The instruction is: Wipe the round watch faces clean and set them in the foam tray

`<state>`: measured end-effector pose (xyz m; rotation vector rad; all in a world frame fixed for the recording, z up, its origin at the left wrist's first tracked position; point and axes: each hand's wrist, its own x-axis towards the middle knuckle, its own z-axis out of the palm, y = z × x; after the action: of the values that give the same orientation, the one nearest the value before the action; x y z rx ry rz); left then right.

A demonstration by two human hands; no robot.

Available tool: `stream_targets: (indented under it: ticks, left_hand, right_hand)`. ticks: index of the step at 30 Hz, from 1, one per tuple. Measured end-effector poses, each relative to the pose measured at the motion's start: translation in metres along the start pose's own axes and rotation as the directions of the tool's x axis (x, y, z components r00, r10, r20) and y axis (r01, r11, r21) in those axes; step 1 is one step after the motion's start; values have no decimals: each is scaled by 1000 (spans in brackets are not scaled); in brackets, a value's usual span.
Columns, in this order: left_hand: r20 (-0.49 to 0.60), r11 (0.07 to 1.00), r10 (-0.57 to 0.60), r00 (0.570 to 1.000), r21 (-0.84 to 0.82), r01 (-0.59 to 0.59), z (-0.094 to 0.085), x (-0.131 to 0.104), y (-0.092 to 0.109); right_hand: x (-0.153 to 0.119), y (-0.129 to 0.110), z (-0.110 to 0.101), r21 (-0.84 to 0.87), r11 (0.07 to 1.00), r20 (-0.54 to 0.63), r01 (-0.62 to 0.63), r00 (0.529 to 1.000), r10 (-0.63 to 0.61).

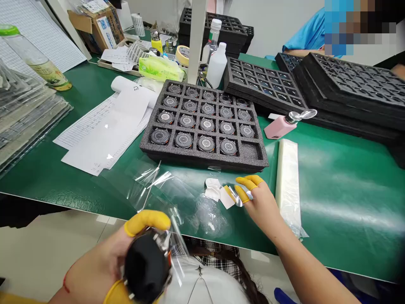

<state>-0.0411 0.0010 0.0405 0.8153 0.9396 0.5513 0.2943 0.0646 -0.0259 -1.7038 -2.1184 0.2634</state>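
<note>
My left hand (pixel 110 257), in yellow finger covers, is wrapped round a round black watch body (pixel 147 266) near the table's front edge. Clear film (pixel 179 240) hangs beside the watch. Over the table, my right hand (pixel 256 198) has its yellow-covered fingertips bent at a small shiny piece (pixel 238 199); whether they grip it is hard to make out. White paper scraps (pixel 212 189) lie just left of these fingers. Behind them, a black foam tray (pixel 202 158) holds several round watch bodies in its compartments, and its front right compartment (pixel 251 151) has none.
Crumpled clear plastic (pixel 210 215) lies before the tray. A pink pump bottle (pixel 280 126) and a long white plastic-wrapped pack (pixel 287 181) are at the right. Papers (pixel 110 126) lie left. Stacked foam trays (pixel 354 84) and a person's blue sleeve (pixel 305 31) are at the back right.
</note>
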Motion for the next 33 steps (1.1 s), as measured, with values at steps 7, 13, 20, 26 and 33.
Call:
stream_targets:
  ticks: [7, 13, 20, 26, 33]
  left_hand:
    - [-12, 971, 55, 998, 234, -51, 28, 49, 0]
    - [-20, 917, 155, 988, 375, -136, 41, 61, -2]
    - [-25, 904, 219, 975, 382, -193, 45, 70, -6]
    - [-30, 937, 184, 983, 308, -166, 50, 72, -5]
    - [62, 880, 243, 968, 405, -247, 52, 76, -2]
  right_hand:
    - [24, -50, 14, -7, 974, 127, 227, 966, -224]
    - [16, -77, -11, 233, 781, -186, 579, 815, -549]
    - [-5, -92, -10, 191, 663, -191, 724, 690, -698]
    - [4, -75, -10, 83, 751, -238, 655, 744, -624]
    - [12, -83, -12, 289, 622, -176, 728, 679, -713]
